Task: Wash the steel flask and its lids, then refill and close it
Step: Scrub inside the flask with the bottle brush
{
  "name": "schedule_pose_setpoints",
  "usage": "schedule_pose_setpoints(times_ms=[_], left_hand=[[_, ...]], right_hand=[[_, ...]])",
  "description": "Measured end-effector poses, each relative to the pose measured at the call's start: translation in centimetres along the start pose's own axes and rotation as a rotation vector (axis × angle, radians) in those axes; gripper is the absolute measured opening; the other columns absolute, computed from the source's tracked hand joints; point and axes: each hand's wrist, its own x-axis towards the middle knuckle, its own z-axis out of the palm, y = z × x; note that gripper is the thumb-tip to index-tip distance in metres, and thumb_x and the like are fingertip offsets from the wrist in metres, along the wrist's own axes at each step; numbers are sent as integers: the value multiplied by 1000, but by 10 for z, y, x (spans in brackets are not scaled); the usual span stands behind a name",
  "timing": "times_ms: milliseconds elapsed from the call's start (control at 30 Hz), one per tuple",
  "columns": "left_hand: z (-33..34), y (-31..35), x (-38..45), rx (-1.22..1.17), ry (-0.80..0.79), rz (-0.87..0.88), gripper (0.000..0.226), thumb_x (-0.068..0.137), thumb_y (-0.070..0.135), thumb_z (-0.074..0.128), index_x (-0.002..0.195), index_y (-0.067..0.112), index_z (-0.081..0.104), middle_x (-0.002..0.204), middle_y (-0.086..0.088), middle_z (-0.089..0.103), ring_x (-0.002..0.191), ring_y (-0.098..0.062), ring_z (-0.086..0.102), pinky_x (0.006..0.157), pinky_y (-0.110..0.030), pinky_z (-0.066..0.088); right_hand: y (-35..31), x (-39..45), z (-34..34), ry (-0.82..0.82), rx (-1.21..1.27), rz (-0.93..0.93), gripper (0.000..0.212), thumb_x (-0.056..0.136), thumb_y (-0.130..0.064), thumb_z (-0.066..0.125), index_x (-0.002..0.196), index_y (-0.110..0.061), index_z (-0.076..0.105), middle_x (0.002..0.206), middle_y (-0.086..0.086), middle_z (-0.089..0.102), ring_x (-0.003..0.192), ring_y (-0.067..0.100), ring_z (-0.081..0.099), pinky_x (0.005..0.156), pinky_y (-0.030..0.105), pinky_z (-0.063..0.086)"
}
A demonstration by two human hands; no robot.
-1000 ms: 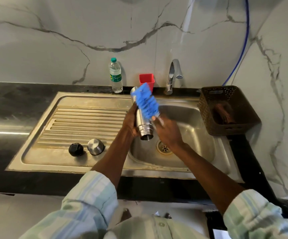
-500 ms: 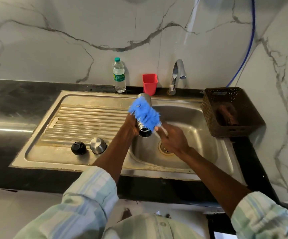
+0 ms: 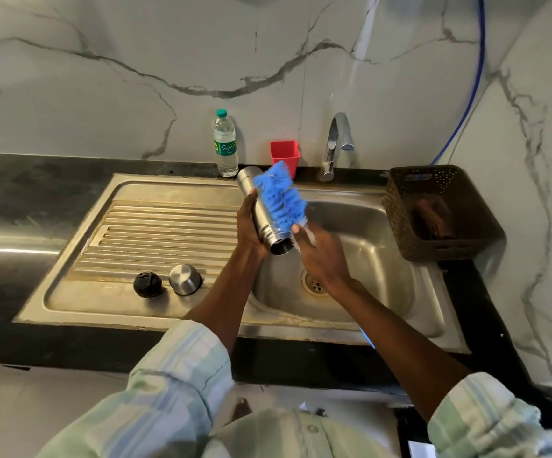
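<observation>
My left hand (image 3: pixel 250 226) grips the steel flask (image 3: pixel 263 211) over the sink basin (image 3: pixel 377 259), tilted with its open mouth toward me. My right hand (image 3: pixel 321 256) holds the white handle of a blue bottle brush (image 3: pixel 281 198), whose bristles lie against the flask's outer side. The black inner lid (image 3: pixel 147 284) and the steel cap (image 3: pixel 184 279) sit side by side on the drainboard (image 3: pixel 155 233) to the left.
A plastic water bottle (image 3: pixel 225 143) and a red cup (image 3: pixel 284 155) stand at the back edge beside the tap (image 3: pixel 334 145). A brown perforated basket (image 3: pixel 440 213) sits to the right of the basin. Dark countertop (image 3: pixel 20 200) surrounds the sink.
The flask has tipped back up with its base farther away, and the brush has slid up along its side toward the base. The lids have not moved.
</observation>
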Motion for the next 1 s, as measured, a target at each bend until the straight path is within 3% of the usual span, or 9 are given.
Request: schedule_pose_setpoints(times_ms=[233,367,467,533,600,700,767,867,1000], left_hand=[[-7,-3,7,6,71,-27,56,100,43,50,141,5,48,126,-22,63,103,-37,68,87,-49,58],[-16,1,5,157,124,-186,49,101,42,46,131,5,55,100,-15,70,77,-28,70,66,-37,60],[-13,-2,2,206,61,-182,56,97,46,56,133,3,54,99,-15,69,72,-26,68,62,-35,59],[-12,-7,2,129,70,-171,60,92,39,64,138,4,51,101,-15,70,75,-27,70,66,-37,59],[-12,-10,5,17,93,-119,62,88,32,70,139,4,52,111,-18,70,90,-32,71,82,-47,59],[-11,-9,8,-18,51,-41,60,87,33,71,136,2,53,117,-21,66,100,-37,66,101,-56,49],[-10,-10,6,-16,73,-9,66,85,32,70,140,2,48,111,-19,67,94,-36,67,97,-53,52],[-6,-9,5,-25,51,40,55,87,30,64,133,3,53,105,-17,69,87,-33,70,81,-44,59],[-1,-6,0,-27,64,16,50,94,33,60,132,2,52,105,-18,70,90,-35,70,80,-46,60]], right_hand=[[-9,11,-6,-30,64,80,33,101,-43,46,117,-22,67,108,-2,72,96,18,66,75,29,47],[-9,11,-1,-48,-54,77,44,96,-59,40,120,-29,62,105,1,73,94,23,66,80,41,54],[-14,9,1,15,36,175,42,98,-56,40,115,-26,64,104,0,72,97,24,65,82,42,53],[-18,8,2,15,-17,162,40,98,-54,40,116,-26,63,104,2,72,97,25,65,82,40,52],[-16,1,2,-2,-105,137,42,99,-54,39,119,-25,62,106,6,71,97,28,63,82,40,51],[-3,-4,4,6,-36,225,42,98,-51,40,116,-22,65,110,7,70,103,30,63,86,42,51],[-8,-2,4,31,-6,256,41,99,-48,41,113,-19,66,111,8,70,105,32,62,88,43,50],[-24,-1,3,14,-48,184,40,99,-49,40,114,-20,64,109,7,70,101,29,61,83,40,49],[-16,0,4,14,15,240,39,100,-47,41,116,-21,65,111,5,70,104,29,62,83,36,48]])
